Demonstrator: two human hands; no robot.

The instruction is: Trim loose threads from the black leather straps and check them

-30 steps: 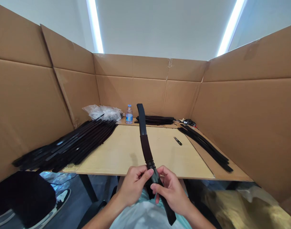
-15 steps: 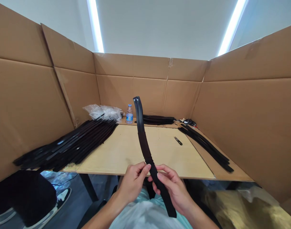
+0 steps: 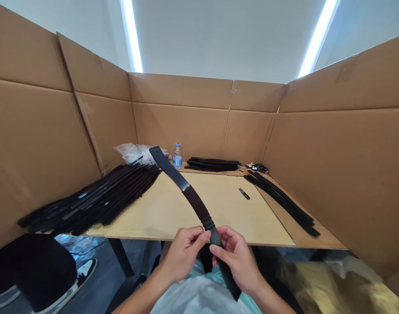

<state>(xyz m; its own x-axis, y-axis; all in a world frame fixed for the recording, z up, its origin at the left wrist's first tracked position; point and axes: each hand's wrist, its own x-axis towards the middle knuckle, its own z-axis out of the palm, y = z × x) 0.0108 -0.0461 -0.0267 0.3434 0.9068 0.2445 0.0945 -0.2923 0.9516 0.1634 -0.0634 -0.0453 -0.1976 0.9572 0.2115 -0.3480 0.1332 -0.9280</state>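
Note:
A long, curved black strip slants up and to the left from my lap over the table's front edge. Its far end is smooth and shiny with a small hole; farther down, a dark fabric-like sleeve covers it, bunched into folds just above my fingers. My left hand pinches the strip's left edge below those folds, thumb on top. On the other side my right hand grips it, thumb across the face and fingers behind. The strip's lower end passes under my right hand toward my lap.
Many similar black strips lie piled at left, with more stacked strips at the back and two or so strips at right. Thread snips, a water bottle and a plastic bag are on the table. Cardboard walls surround it.
The strip's far end has swung left and slightly down, and its face has turned. The sleeve folds look more bunched. Both hands keep their hold, nearly in place.

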